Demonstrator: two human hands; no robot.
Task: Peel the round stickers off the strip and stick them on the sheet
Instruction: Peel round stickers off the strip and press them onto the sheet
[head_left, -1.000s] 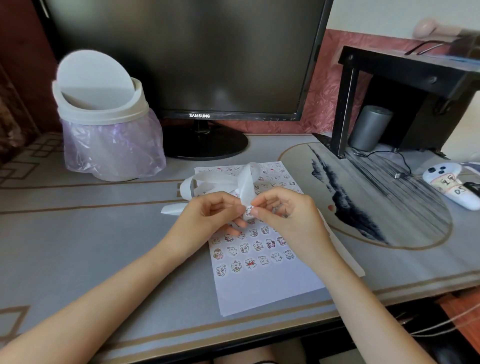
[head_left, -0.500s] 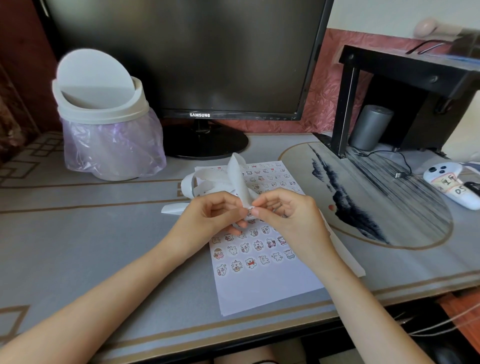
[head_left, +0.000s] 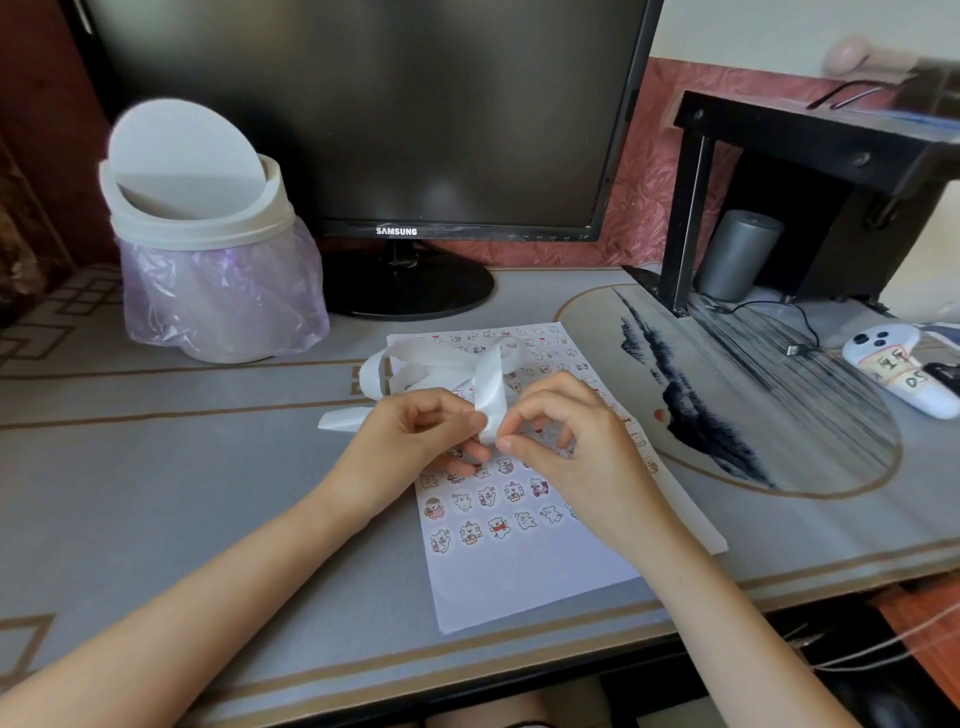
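worktop (head_left: 182, 467): grey mat, gold lines | monitor (head_left: 363, 114), lidded bin (head_left: 208, 249) behind | sheet (head_left: 524, 571) flat, centre | left hand (head_left: 410, 447) and right hand (head_left: 576, 447) both pinching white strip (head_left: 491, 384) above sheet

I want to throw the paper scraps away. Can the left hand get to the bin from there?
Probably yes. The bin stands on the desk beyond the left hand, with only bare desk between them. But the hand is pinching the strip now, so it would need to let go first.
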